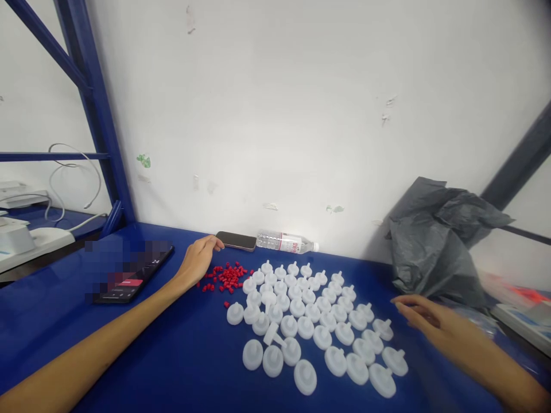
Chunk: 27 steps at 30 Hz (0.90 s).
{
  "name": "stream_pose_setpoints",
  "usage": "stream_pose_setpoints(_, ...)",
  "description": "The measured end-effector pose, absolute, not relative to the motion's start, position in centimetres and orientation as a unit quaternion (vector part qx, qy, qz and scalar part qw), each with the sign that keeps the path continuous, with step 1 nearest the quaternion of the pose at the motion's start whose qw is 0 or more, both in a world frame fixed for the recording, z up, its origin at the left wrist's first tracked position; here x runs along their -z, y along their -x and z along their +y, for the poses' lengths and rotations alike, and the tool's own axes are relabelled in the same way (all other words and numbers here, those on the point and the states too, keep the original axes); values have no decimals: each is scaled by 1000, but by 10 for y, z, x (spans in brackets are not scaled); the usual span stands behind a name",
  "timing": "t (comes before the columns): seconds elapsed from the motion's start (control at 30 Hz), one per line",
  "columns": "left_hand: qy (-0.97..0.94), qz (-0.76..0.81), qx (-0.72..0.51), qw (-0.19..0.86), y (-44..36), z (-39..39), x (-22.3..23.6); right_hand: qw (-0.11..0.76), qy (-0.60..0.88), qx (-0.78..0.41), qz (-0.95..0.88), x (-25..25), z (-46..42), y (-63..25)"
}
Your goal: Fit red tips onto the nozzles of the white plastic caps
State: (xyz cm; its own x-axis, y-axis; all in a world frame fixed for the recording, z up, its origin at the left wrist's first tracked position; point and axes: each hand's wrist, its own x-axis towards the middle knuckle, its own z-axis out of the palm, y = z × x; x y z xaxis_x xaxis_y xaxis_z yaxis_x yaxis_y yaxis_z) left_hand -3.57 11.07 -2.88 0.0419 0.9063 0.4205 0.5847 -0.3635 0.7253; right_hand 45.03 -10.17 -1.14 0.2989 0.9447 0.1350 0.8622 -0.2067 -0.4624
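Left hand [202, 257], fingers drawn together; whether they pinch anything cannot be told. A dark phone [236, 241] lies just beside its fingertips, and loose red pieces [229, 276] are scattered to its right. Right hand [424, 314], half-open with fingers gently bent, shows nothing in its grasp. White stemmed discs [312, 312] spread to its left, between the hands (a white T-shaped piece [271, 334] rests among them). Beyond the right hand slumps a grey bag [434, 241]. Red and white parts form separate groups, none seen joined; handling appears barely begun, with all visible parts remaining.
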Motion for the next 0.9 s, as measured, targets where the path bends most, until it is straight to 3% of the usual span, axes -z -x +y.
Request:
stream_pose_setpoints(0.17,-661,548,-451,244,40,124,39,247,750,-181,-587,29,-101,-457)
stream_pose_setpoints(0.37,-648,543,-450,288,37,125,39,227,734,-266,-582,4,-105,-429)
stream_pose_setpoints(0.9,-638,543,-454,302,37,124,38,172,757,-188,-602,-11,-106,-408)
